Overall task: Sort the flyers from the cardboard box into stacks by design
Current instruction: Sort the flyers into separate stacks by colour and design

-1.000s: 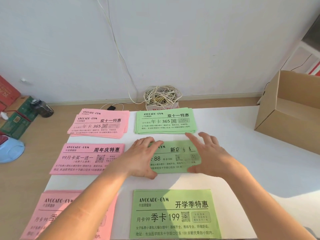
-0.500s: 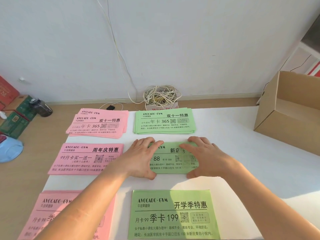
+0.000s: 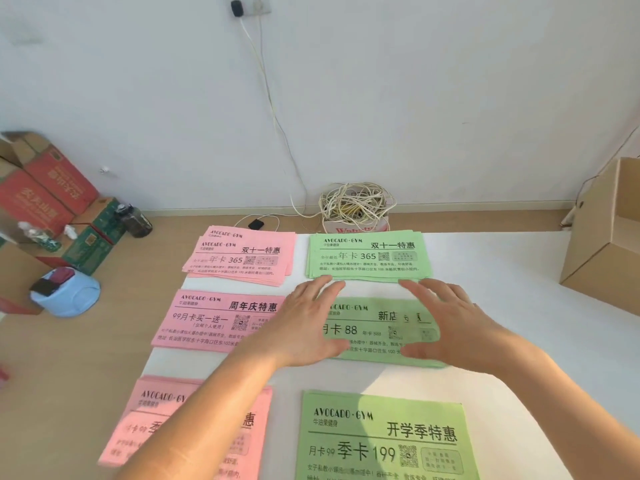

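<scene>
Six flyer stacks lie on the white table (image 3: 519,306) in two columns. Pink stacks sit at far left (image 3: 242,258), middle left (image 3: 207,320) and near left (image 3: 145,431). Green stacks sit at far centre (image 3: 367,256), middle centre (image 3: 374,327) and near centre (image 3: 384,438). My left hand (image 3: 304,323) lies flat on the left end of the middle green stack, fingers straight. My right hand (image 3: 450,323) lies on its right end with spread fingers, thumb along the near edge. The cardboard box (image 3: 602,244) stands open at the right table edge.
A coil of white cable (image 3: 356,206) in a small box sits on the floor behind the table, wired to a wall socket (image 3: 249,5). Red and green cartons (image 3: 45,199), a dark bottle (image 3: 136,220) and a blue tub (image 3: 65,296) are on the floor at left.
My right hand's fingers have spread and shifted a little right on the green stack. My head tilted up, showing more wall and the socket. The left hand stayed put.
</scene>
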